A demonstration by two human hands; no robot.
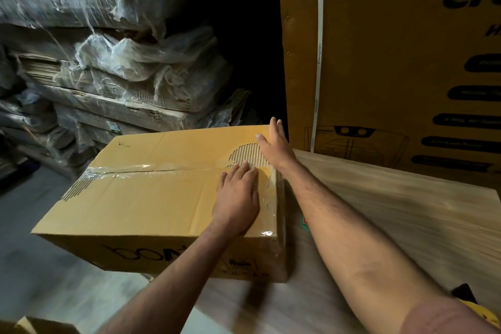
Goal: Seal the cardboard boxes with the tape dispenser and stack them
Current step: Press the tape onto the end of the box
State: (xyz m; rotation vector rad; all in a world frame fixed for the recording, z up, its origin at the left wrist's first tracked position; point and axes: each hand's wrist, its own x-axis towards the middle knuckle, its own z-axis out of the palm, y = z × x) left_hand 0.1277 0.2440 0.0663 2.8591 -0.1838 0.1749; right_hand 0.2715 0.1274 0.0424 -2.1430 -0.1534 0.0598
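Closed cardboard box (151,198) sits on the left end of a pale wooden table (393,211), its left part overhanging the table edge above the grey floor (32,266). Flaps shut; contents not visible. Clear tape (122,172) runs along the centre seam from the left edge to the right edge and wraps down the right side. Top liner torn away in a patch (248,156) at the far right, bare corrugation showing. Black marker scrawl on the near face, not legible. Left hand (238,195) lies flat on the top by the seam, fingers straight and close together, pressing on the tape. Right hand (276,144) rests on the far right corner of the box, fingers extended and together, thumb apart on the top face; fingertips reach past the far edge, possibly hooked over it. Large printed carton (393,62) stands beyond the table, far right. Plastic-wrapped bundles of flat cardboard (108,76) stacked far left.
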